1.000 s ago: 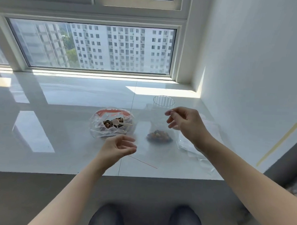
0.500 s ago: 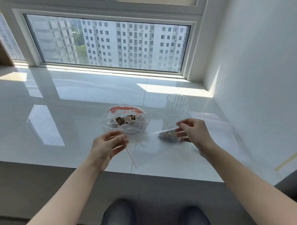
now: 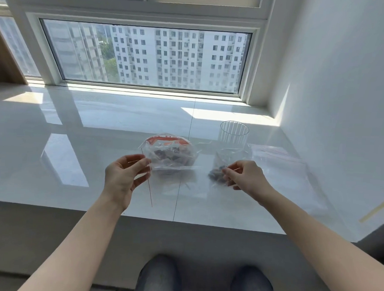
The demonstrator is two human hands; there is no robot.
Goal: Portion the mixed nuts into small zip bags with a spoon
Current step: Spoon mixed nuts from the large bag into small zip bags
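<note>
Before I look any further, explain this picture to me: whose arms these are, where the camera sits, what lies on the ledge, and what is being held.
There is no machine here. The arms belong to a person who wears a wide-angle camera on the head, so you look forward and down as they do; their knees show at the bottom.

The surface is a glossy white window ledge. On it sits a large open bag of mixed nuts with an orange zip strip. To its right stands a clear ribbed plastic cup, and further right lie flat empty zip bags.

The left hand and the right hand each pinch one end of a small clear zip bag, stretched between them. A small heap of nuts shows through clear plastic by the right fingers. Whether the bag's zip is closed I cannot tell.
</note>
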